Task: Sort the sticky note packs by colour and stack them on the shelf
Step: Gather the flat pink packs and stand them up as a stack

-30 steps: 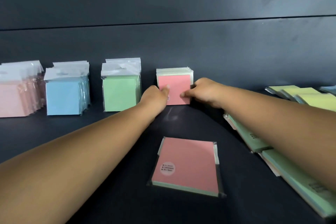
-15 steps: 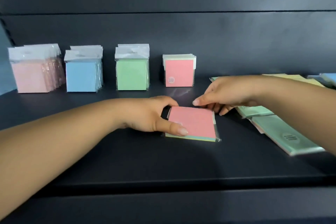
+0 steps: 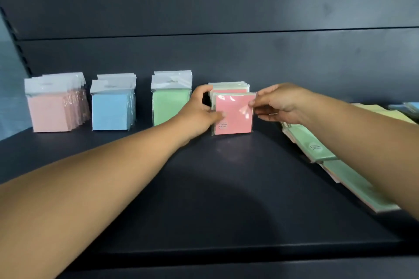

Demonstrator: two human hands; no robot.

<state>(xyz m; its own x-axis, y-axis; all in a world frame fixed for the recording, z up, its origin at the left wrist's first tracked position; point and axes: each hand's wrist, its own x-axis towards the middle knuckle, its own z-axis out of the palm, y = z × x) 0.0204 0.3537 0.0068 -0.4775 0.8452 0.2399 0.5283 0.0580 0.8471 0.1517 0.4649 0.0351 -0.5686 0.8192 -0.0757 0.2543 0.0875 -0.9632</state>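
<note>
A coral-pink sticky note pack (image 3: 235,113) stands upright at the back of the dark shelf (image 3: 215,199), in front of more coral-pink packs (image 3: 229,87). My left hand (image 3: 199,113) grips its left edge, fingers curled over the top and thumb on the front. My right hand (image 3: 276,104) pinches its right edge. To the left stand upright stacks of green packs (image 3: 171,99), blue packs (image 3: 112,106) and pale pink packs (image 3: 54,106).
Loose green packs (image 3: 317,149) lie flat in a row along the shelf's right side, partly under my right forearm. Yellow packs (image 3: 381,111) and a blue one (image 3: 408,107) lie at the far right. The shelf's back wall rises close behind the stacks.
Both hands lifted the coral-pink pack from where it lay flat mid-shelf, turned it upright and carried it back against the coral-pink stack.
</note>
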